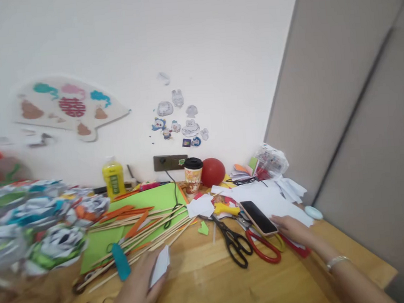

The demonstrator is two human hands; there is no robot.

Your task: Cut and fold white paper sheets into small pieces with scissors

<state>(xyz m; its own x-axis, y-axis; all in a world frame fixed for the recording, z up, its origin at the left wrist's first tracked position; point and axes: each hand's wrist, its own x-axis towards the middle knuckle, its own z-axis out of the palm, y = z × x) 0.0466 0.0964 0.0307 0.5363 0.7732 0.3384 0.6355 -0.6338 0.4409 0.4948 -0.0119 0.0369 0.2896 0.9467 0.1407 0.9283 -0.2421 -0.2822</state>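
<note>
My left hand (139, 285) is closed around a small folded stack of white paper (160, 266) above the table's front. My right hand (294, 230) reaches in from the right. Its fingertips meet the right edge of a black-screened phone (259, 218) in a pale case; their grip is not clear. A flat red thing (300, 249) shows under this hand. Black-handled scissors (237, 243) and red-handled scissors (265, 247) lie left of the phone. Behind them are a yellow piece (226, 209) and white paper scraps (200, 207).
Wooden sticks (149, 236) and orange strips lie over green sheets (156, 198) on the wooden table (207, 288). Crumpled paper flowers (58, 244) crowd the left. Along the wall stand a yellow bottle (113, 178), a lidded cup (193, 177) and a red balloon (213, 171). A grey partition (357, 109) borders the right.
</note>
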